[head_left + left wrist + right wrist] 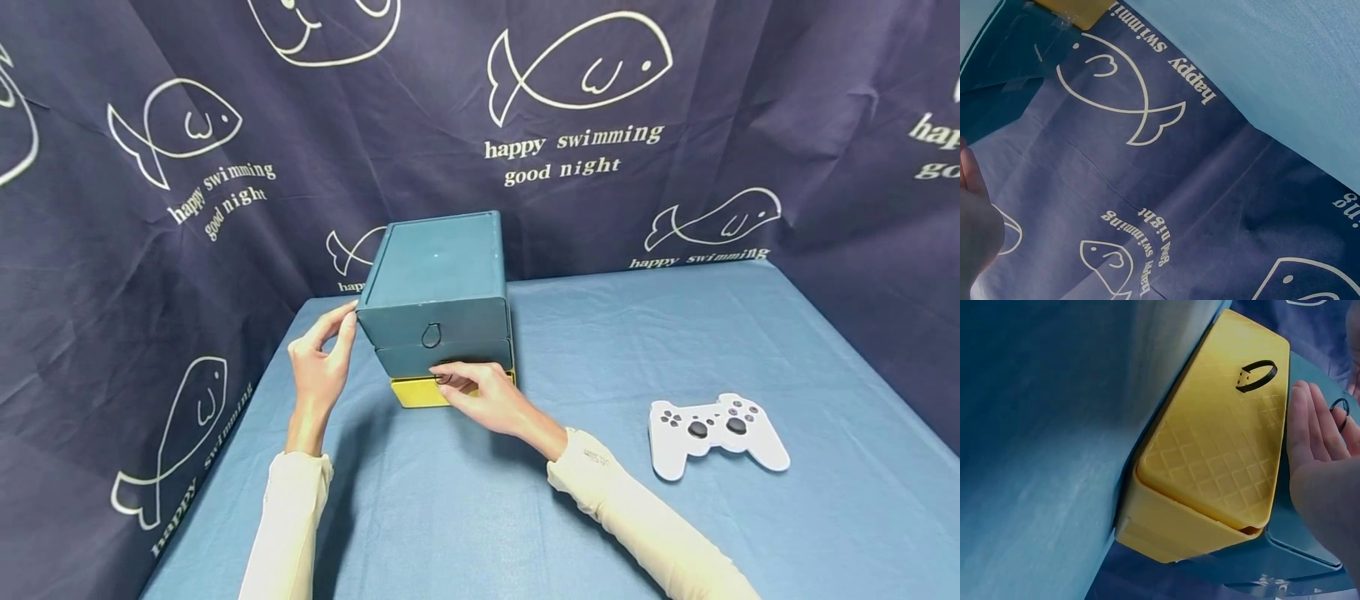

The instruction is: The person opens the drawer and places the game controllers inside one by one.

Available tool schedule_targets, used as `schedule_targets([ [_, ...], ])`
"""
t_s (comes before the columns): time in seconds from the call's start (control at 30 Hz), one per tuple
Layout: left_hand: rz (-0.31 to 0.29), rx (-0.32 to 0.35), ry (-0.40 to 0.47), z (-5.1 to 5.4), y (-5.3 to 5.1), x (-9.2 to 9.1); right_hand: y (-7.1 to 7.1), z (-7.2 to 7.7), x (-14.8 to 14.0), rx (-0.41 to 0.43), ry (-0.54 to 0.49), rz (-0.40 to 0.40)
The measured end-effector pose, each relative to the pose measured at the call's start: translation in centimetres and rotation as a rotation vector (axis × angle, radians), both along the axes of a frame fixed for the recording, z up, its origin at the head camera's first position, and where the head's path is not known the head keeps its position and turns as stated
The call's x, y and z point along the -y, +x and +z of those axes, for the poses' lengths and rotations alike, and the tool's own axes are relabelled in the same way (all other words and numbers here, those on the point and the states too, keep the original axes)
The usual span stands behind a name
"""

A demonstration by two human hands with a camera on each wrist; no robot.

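A stacked drawer box (438, 258) has two dark teal drawers above a yellow bottom drawer (416, 393). My left hand (321, 362) touches its upper left front corner with thumb and fingertips. Only part of that hand (979, 219) appears in the left wrist view. At the middle teal drawer, my right hand (487, 396) holds a black loop handle (1340, 415) between index finger and thumb. The other fingers lie fairly straight beside the yellow front. The top drawer's loop (431, 335) and the yellow drawer's loop (1259, 376) hang free. All drawers look closed in the head view.
A white game controller (716, 433) lies on the blue cloth-covered table (600, 333), right of my right forearm. Dark blue curtains (420, 125) with white fish drawings stand behind and along both sides. The drawer box sits close to the back curtain.
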State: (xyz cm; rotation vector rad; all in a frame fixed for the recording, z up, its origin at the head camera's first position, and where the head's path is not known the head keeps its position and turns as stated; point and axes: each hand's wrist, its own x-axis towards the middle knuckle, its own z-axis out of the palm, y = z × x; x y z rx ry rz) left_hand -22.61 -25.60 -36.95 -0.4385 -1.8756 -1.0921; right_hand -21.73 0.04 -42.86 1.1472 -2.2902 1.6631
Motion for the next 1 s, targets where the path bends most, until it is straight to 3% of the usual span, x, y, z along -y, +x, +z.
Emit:
schedule_targets([
  [0.47,-0.020,-0.015,0.007,0.3,0.2,-0.3,1.7,0.3,-2.8,0.012,0.125,0.049],
  [0.73,-0.015,-0.013,0.002,0.2,0.2,-0.3,1.4,0.0,-2.9,0.023,0.161,0.051],
  [1.0,-0.012,-0.010,0.003,0.2,0.3,-0.3,0.5,-0.3,-2.8,0.096,0.240,0.093],
])
